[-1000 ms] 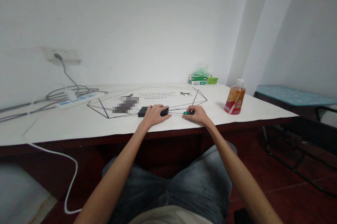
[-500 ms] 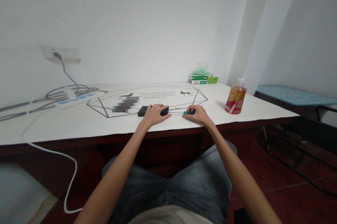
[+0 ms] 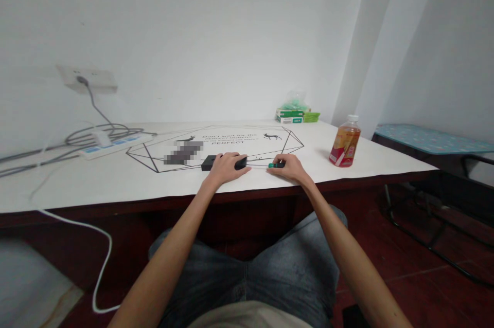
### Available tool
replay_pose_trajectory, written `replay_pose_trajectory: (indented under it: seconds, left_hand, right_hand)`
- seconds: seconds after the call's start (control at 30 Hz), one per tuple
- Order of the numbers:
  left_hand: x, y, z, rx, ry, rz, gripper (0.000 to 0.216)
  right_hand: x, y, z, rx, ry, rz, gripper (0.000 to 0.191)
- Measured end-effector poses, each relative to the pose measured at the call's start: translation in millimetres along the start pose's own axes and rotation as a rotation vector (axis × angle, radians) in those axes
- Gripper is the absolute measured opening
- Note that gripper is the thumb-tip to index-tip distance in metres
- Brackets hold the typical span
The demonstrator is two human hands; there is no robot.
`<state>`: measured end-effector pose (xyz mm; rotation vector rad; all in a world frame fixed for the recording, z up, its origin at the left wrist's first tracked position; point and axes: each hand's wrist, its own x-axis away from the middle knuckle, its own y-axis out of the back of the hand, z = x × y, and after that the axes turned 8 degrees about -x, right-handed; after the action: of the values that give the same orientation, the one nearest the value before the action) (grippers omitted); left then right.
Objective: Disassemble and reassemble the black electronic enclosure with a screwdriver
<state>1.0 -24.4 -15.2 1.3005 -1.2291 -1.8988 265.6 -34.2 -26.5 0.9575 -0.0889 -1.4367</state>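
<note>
Drapes the fingers [image 3: 232, 159] of the left hand [image 3: 227, 167], close together and gently curved, over the top of a small black box [image 3: 207, 163], hiding its middle in the head view and leaving only its two ends in sight. Pinches, with the fingers [image 3: 280, 159] of the right hand [image 3: 292, 168], the green handle of a small screwdriver [image 3: 274, 165], just right of the box. Points the tool's thin pale shaft leftward at the box's right end; cannot tell at this size whether tip and box touch. Rests both hands near the front edge of a white table [image 3: 96, 184], on a printed outline of black lines with small deer figures [image 3: 272, 137]. Sits with blue jeans [image 3: 266, 271] below the table edge, forearms bare. Takes in, farther right on the table and well apart from the hands, an upright bottle [image 3: 345, 142] of amber drink, and at the back by the wall a stack of green-and-white boxes [image 3: 296, 116]. Takes in, at the far left, a white power strip [image 3: 111, 145] among grey cables, a wall socket [image 3: 87, 79] above it, and a white cable [image 3: 101, 246] hanging off the front edge.
</note>
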Motion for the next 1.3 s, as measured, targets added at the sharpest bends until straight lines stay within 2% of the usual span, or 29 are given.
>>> replay_pose_trajectory:
  seconds: [0.27, 0.53, 0.73, 0.97, 1.07, 1.3]
  left_hand:
    - [0.3, -0.6, -0.3, -0.001, 0.008, 0.004, 0.056]
    - [1.0, 0.8, -1.0, 0.008, -0.002, -0.003, 0.055]
    - [2.3, 2.3, -2.3, 0.008, 0.013, 0.004, 0.054]
    - [1.9, -0.2, -1.8, 0.025, 0.014, -0.002, 0.055]
    - [2.1, 0.0, -1.7, 0.032, 0.015, -0.006, 0.054]
    - [2.5, 0.6, -1.5, 0.028, 0.006, 0.000, 0.054]
  right_hand:
    - [-0.2, -1.6, -0.9, 0.019, 0.048, -0.006, 0.025]
    - [0.9, -2.2, 0.0, 0.253, 0.144, 0.028, 0.031]
    - [4.0, -0.5, 3.4, 0.294, 0.143, 0.064, 0.026]
    - [9.1, 0.7, 20.2, 0.518, 0.072, 0.034, 0.034]
    - [7.5, 1.0, 21.5, 0.523, 0.103, 0.051, 0.038]
    - [6.0, 3.8, 10.4, 0.503, 0.156, 0.065, 0.034]
